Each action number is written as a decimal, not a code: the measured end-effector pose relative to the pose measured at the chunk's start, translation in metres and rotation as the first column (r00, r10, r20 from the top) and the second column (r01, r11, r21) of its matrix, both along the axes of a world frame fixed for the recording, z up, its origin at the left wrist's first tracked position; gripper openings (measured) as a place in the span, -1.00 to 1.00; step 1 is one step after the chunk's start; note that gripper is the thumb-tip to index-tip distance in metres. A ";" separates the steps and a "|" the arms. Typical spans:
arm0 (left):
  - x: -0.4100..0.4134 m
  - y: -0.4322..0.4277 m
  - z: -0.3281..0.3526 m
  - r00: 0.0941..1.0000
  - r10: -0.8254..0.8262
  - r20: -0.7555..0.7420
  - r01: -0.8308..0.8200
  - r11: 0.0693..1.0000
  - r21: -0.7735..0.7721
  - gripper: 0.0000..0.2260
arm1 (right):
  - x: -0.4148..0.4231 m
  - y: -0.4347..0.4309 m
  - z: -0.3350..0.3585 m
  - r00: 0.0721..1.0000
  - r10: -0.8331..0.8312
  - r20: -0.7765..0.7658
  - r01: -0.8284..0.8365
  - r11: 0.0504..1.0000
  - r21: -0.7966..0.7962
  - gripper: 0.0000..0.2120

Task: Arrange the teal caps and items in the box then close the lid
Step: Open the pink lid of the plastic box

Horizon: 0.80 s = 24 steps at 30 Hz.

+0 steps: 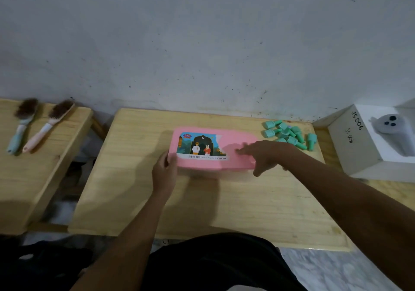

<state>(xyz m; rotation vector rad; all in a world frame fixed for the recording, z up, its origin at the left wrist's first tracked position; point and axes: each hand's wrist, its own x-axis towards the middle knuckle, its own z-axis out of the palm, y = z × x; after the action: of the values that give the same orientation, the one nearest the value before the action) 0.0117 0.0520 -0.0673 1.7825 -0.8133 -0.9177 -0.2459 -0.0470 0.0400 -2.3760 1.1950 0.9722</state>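
Note:
A pink box with a picture label on its lid sits in the middle of the wooden table, lid down. My left hand grips the box's left end. My right hand rests on the right part of the lid, fingers spread and blurred. A heap of several teal caps lies on the table just right of the box, beyond my right hand.
A second wooden table at the left carries two brushes. At the right stands a white box marked JS006 with a grey device in it. A grey wall runs behind. My dark-clothed lap is below the table's front edge.

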 end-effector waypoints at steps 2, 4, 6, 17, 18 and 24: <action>-0.014 0.015 -0.012 0.995 -0.044 -0.089 0.044 0.999 -0.003 -0.46 | 0.000 0.003 -0.001 1.000 -0.007 -0.006 0.007 1.000 0.004 -0.08; -0.025 0.026 -0.023 0.992 -0.071 -0.104 0.073 0.997 0.020 -0.15 | 0.000 0.009 -0.007 1.000 -0.021 -0.008 0.021 1.000 -0.014 -0.07; -0.032 0.028 -0.030 0.990 -0.073 -0.120 0.076 0.997 0.021 -0.03 | -0.002 0.015 -0.012 0.999 -0.036 0.002 0.036 0.998 -0.042 -0.06; -0.055 0.011 -0.026 0.957 -0.001 -0.291 -0.038 0.991 -0.131 -0.09 | -0.002 0.024 -0.012 0.998 -0.038 0.047 0.041 0.997 -0.065 -0.10; -0.055 0.010 -0.026 0.956 0.004 -0.293 -0.040 0.993 -0.115 -0.08 | -0.003 0.022 -0.010 0.998 -0.040 0.044 0.042 0.998 -0.055 -0.10; -0.049 0.009 -0.030 0.966 0.017 -0.258 -0.020 1.000 -0.008 0.03 | 0.002 0.002 0.024 0.994 -0.076 0.081 0.077 0.997 -0.005 -0.28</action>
<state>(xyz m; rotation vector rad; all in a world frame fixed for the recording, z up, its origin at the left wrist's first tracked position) -0.0371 0.0611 -0.0974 1.6165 -0.6314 -1.1041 -0.2441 -0.0446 0.0644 -2.3333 1.2517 0.8407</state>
